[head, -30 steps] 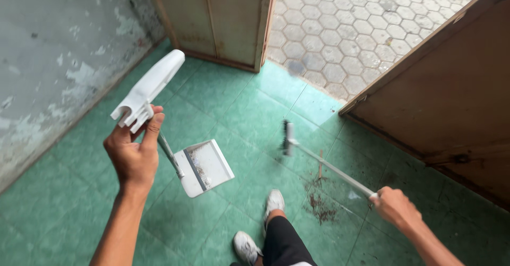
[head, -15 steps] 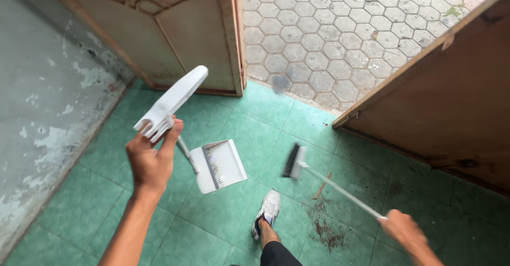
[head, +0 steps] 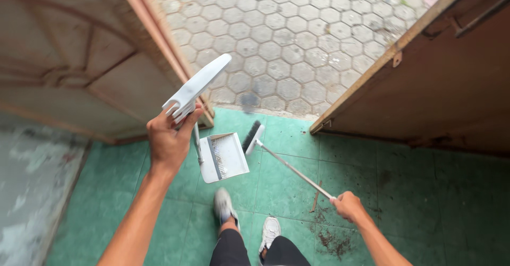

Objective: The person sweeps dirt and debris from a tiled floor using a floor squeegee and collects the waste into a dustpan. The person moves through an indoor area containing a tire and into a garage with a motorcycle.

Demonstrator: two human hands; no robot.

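Below the left hand, fingers clamped on its handle, the white long-handled dustpan hangs over green tiles; right hand grips the broom, bristles beside the pan, wooden doors flanking.

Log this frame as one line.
left hand: grips white plastic long-handled dustpan | right hand: grips white metal-handled broom | dirt patch: on green tiled floor
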